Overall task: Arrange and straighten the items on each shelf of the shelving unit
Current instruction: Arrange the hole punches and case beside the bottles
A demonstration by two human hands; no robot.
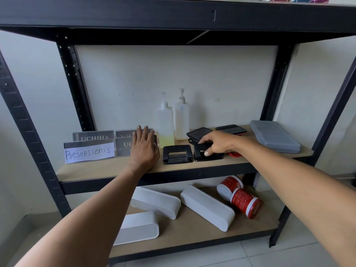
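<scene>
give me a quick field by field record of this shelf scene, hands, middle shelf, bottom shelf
left hand: left hand flat, fingers straight, against the acrylic name signs
right hand: right hand grips the right hole punch
middle shelf front: Resepsionis sign, left hole punch beside the gripped one
middle shelf back: two pump bottles upright, black stamp pads, grey flat cases stacked at right
bottom shelf: three white oblong boxes askew, two red cans on their sides
task state: bottom shelf not yet straightened
</scene>
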